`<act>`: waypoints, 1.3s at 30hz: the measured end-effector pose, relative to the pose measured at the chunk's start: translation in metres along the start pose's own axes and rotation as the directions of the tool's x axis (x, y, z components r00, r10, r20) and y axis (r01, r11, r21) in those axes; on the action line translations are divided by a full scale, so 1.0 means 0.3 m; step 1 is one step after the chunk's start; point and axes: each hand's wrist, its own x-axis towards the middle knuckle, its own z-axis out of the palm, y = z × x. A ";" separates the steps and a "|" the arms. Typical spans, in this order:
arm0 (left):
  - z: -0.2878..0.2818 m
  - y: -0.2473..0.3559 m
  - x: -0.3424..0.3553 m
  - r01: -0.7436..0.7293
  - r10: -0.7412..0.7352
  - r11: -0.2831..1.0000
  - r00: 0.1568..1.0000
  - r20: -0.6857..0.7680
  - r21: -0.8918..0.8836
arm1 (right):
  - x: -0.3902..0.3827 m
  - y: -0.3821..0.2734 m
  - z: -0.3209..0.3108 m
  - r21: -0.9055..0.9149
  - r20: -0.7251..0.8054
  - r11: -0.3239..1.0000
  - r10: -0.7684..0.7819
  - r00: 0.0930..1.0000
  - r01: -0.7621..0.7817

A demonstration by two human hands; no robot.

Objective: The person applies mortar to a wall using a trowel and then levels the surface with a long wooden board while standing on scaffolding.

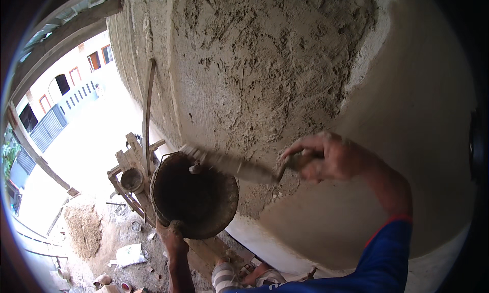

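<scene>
My right hand (326,158) is closed on the handle of a trowel, its blade (234,165) slanting left over the upper rim of a dark, mortar-crusted bucket and blurred by motion. My left hand (172,234) grips that bucket (201,204) at its lower left rim. Behind them is a wall with rough, wet-looking mortar (265,58) on its upper middle and a smoother plastered surface (417,114) to the right.
A plank scaffold (125,160) with a small pot (131,180) and an upright wooden batten (148,104) stand at left. A board (209,255) lies under me. Below are a sand heap (81,227), white sack (130,255) and scattered items; wooden posts (46,165) edge the left side.
</scene>
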 end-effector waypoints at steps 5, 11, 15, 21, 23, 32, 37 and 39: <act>-0.044 0.123 -0.060 0.108 -0.115 0.991 0.990 0.088 0.074 | -0.119 0.162 -0.297 -0.387 -0.809 0.896 -0.217 0.546 -0.218; 0.064 0.106 -0.108 0.128 -0.151 0.985 0.966 0.212 0.119 | -0.306 -0.033 -0.188 -0.051 -0.662 0.936 0.230 0.714 -0.349; 0.207 0.300 -0.133 0.249 -0.269 0.960 0.947 0.175 0.131 | -0.174 0.066 0.086 -0.700 -0.150 0.655 0.257 0.955 -0.286; 0.305 0.303 -0.151 0.104 -0.122 0.992 0.898 0.423 0.065 | -0.018 0.295 0.370 -0.897 -0.068 -0.412 -0.228 0.971 -0.159; 0.302 0.355 -0.146 0.030 -0.062 0.997 0.884 0.464 0.076 | 0.080 0.366 0.401 -0.828 0.019 -0.557 -0.147 0.989 -0.067; 0.381 0.330 -0.163 -0.190 0.008 0.951 0.805 0.594 0.244 | -0.011 0.535 0.547 -0.339 -0.174 0.937 -0.153 0.973 0.087; 0.333 0.357 -0.147 0.126 -0.195 0.980 0.792 0.579 0.157 | -0.066 0.359 0.531 -0.282 -0.206 0.949 0.086 0.975 -0.143; 0.316 0.380 -0.148 0.330 -0.294 0.943 0.770 0.566 0.040 | -0.105 0.292 0.463 -0.267 -0.202 0.937 0.175 0.964 -0.226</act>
